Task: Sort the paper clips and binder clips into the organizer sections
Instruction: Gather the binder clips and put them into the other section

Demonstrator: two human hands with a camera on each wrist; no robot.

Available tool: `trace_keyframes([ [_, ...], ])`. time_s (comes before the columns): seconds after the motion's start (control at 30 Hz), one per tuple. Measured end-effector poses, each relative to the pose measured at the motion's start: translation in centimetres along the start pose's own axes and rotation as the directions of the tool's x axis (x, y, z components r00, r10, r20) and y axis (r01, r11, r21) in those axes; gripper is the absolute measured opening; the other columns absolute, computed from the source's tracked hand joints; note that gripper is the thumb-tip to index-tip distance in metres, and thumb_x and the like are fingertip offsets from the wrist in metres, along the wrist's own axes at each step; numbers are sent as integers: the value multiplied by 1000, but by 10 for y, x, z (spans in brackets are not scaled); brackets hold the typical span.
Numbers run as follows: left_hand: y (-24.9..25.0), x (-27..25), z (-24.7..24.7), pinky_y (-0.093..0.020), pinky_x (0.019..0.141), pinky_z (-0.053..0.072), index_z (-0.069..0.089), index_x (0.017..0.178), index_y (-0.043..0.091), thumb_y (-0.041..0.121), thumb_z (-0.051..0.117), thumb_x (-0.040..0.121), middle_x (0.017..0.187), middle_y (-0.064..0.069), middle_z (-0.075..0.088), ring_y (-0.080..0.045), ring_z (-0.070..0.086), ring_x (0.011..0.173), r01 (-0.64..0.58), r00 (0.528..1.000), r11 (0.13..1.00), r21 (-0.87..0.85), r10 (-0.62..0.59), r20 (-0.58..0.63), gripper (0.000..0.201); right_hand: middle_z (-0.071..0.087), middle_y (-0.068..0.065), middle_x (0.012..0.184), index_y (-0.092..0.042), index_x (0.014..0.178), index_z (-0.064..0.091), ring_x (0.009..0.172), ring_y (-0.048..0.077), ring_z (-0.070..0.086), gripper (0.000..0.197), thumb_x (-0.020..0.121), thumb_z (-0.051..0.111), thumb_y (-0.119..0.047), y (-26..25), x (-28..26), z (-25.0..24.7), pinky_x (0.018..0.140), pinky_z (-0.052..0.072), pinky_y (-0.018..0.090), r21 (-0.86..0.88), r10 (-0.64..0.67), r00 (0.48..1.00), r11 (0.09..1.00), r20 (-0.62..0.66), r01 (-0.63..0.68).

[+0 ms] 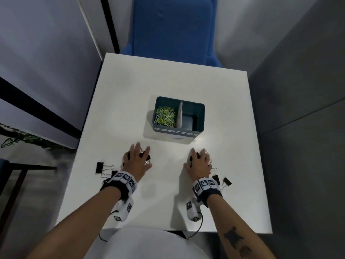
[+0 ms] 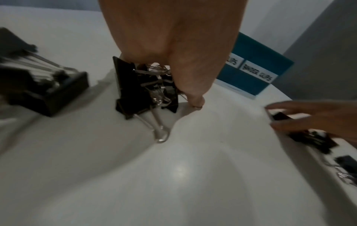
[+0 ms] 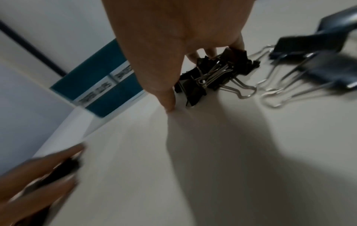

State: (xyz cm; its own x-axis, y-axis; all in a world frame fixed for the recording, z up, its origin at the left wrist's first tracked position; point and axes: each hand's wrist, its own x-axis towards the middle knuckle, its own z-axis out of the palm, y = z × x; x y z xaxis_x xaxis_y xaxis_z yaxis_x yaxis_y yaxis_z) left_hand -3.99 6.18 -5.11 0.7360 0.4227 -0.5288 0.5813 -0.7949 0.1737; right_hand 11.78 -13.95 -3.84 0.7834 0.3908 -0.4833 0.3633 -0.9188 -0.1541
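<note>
— Hands first: where do they sit?
— The left hand (image 1: 137, 161) curls its fingers over a bunch of black binder clips (image 2: 146, 88) on the table (image 1: 168, 81); the right hand (image 1: 198, 162) gathers another bunch (image 3: 214, 75) likewise.
— Beyond them?
— The organizer (image 1: 199, 111), paper clips (image 1: 165, 116) in its left section.

Bare table (image 1: 168, 86) surrounds the organizer (image 1: 200, 116); in front of it, 2 hands over binder clips flank an open lane.

Head view overhead; wrist views low, close; all share organizer (image 1: 188, 131).
</note>
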Motion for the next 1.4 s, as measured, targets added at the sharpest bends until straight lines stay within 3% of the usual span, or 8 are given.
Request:
trace_keyframes([
  [0.2, 18, -14, -19, -51, 111, 25, 3, 153, 25, 57, 37, 95, 160, -9, 5, -27, 6, 147, -97, 992, 995, 27, 99, -74, 74, 18, 14, 157, -26, 148, 29, 141, 35, 25, 67, 90, 56, -45, -14, -7, -10, 105, 38, 53, 105, -145, 989, 984, -26, 147],
  [0.33, -25, -37, -37, -50, 103, 36, 16, 151, 20, 69, 38, 88, 154, -12, 26, -29, 23, 141, 13, 992, 996, 89, -1, -125, 83, 26, 15, 151, -24, 143, 33, 134, 35, 32, 72, 85, 56, -58, 32, -7, -35, 99, 45, 52, 124, 24, 996, 992, -81, -14],
  [0.5, -89, -70, -30, -48, 95, 42, -3, 151, 26, 88, 50, 62, 155, -12, 9, -33, 27, 134, 190, 981, 978, 90, -192, 17, 121, 33, 16, 136, -25, 139, 32, 124, 40, 38, 88, 72, 59, -76, 105, -15, -45, 92, 44, 52, 76, 217, 975, 972, 55, -221],
  [0.63, -108, -78, -11, -47, 93, 43, -20, 148, 31, 75, 74, 51, 155, -16, -7, -38, 29, 133, 225, 958, 974, 30, -227, 176, 143, 32, 13, 125, -25, 131, 34, 119, 39, 39, 100, 56, 69, -80, 120, -23, -32, 89, 46, 50, 133, 262, 956, 951, 131, -279],
  [0.9, -77, -55, -5, -40, 86, 51, -4, 151, 28, 29, 86, 63, 140, -14, 7, -37, 37, 127, 40, 991, 997, -71, -31, 127, 126, 32, 7, 120, -35, 136, 31, 115, 31, 38, 107, 48, 81, -71, 63, -29, -13, 82, 51, 46, 183, 31, 997, 982, 77, -45],
  [1.1, -26, -36, -12, -41, 82, 51, -6, 150, 37, 23, 84, 64, 146, -14, 9, -34, 38, 123, -117, 985, 993, -11, 118, 123, 126, 30, 2, 124, -47, 141, 20, 115, 26, 33, 115, 47, 86, -58, 12, -21, -4, 75, 54, 43, 30, -145, 984, 989, 104, 142],
  [1.27, 16, -26, -13, -43, 72, 52, 11, 148, 32, 21, 82, 64, 136, -12, 22, -34, 43, 114, -166, 980, 985, -46, 170, 99, 110, 33, 5, 120, -43, 138, 29, 113, 30, 35, 90, 63, 77, -33, -13, -19, 3, 66, 53, 39, 43, -193, 979, 981, 60, 191],
  [1.4, 38, -26, -10, -38, 62, 48, 22, 142, 28, 16, 77, 66, 130, -10, 27, -32, 44, 111, -164, 983, 984, -66, 169, 66, 95, 36, 7, 121, -36, 137, 34, 113, 30, 36, 78, 71, 76, -41, -19, -22, 6, 75, 53, 42, 94, -186, 982, 979, 40, 182],
])
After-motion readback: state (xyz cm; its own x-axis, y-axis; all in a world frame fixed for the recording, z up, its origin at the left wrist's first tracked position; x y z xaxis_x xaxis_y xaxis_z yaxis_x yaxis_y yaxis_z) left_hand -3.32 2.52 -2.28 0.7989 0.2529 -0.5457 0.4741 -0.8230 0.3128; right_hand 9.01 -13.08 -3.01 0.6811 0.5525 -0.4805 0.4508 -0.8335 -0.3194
